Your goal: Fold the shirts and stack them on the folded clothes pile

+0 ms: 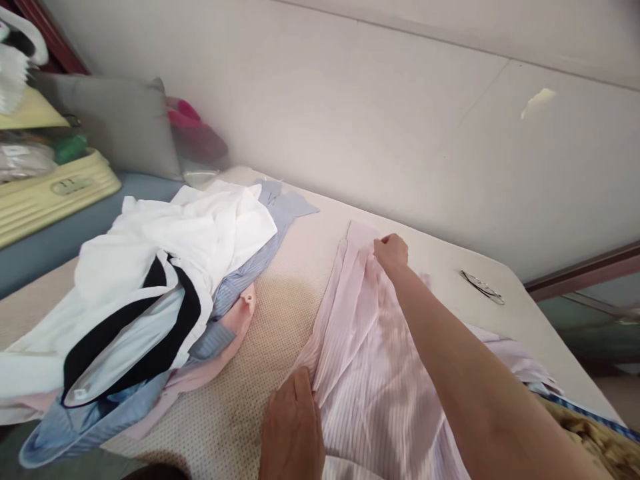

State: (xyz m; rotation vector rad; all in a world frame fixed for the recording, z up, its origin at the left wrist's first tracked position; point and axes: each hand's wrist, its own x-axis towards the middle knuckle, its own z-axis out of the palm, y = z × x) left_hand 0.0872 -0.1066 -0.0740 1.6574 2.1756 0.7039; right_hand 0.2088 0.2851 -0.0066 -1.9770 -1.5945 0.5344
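In head view, the pale-pink striped garment [370,353] lies on the table [440,260], w/ R arm stretched fwd across it, R hand [393,251] curled and pinching cloth nr. its far end, while L hand [293,427] rests low at its left edge, fingers together, grip I can't tell.

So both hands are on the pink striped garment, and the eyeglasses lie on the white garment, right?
No: the head view shows the eyeglasses on the pale surface, not the white garment. The left hand and right hand are on the pink striped garment.
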